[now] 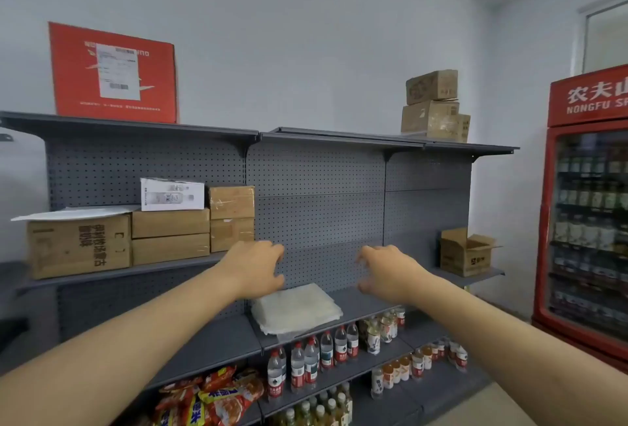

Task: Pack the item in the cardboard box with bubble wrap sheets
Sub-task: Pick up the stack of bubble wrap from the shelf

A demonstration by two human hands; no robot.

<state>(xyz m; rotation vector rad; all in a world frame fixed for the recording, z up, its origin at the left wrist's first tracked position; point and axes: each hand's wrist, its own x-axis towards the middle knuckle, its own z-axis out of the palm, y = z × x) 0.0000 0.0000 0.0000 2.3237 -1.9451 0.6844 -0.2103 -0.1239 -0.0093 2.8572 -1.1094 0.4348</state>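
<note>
- While both hands are reaching at frame centre, left hand (257,267) and right hand (387,271) are showing loose, empty grips.
- Bubble wrap sheets (296,308) are lying untouched on the shelf (210,340); packing is looking unstarted.

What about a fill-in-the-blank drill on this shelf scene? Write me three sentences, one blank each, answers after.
1. The stack of bubble wrap sheets lies on the shelf directly above the rows of ____.
2. The open cardboard box stands at the ____ end of its shelf.
3. The left hand and right hand both hold ____.

Missing words: bottles; right; nothing
</note>
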